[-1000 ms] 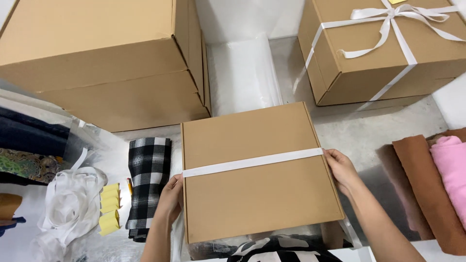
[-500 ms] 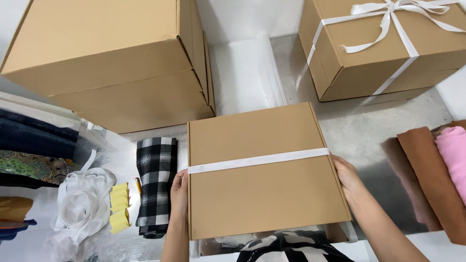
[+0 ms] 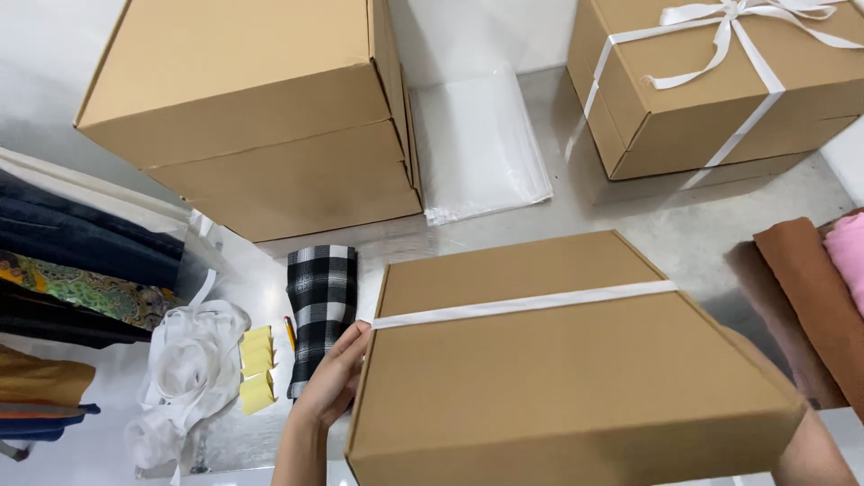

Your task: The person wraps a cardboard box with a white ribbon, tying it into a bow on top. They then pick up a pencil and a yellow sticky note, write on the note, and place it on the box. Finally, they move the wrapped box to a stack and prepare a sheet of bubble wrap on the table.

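I hold a flat brown cardboard box (image 3: pixel 558 360) with a white ribbon (image 3: pixel 522 304) laid across its lid. The box is lifted and tilted, its near end raised close to the camera. My left hand (image 3: pixel 335 382) grips its left side near the ribbon end. Only the wrist of my right hand (image 3: pixel 814 454) shows, past the box's right near corner; its fingers are hidden behind the box.
Stacked large brown boxes (image 3: pixel 261 117) stand at the back left, a ribbon-tied box (image 3: pixel 720 81) at the back right. Clear plastic bags (image 3: pixel 477 144) lie between them. Checked cloth (image 3: pixel 321 306), yellow tags (image 3: pixel 256 367) and white ribbon pile (image 3: pixel 193 369) lie left; folded brown and pink fabrics (image 3: pixel 814 297) right.
The box has risen off the table and tilted toward me, filling more of the view. My right hand has slid out of sight behind its right edge.
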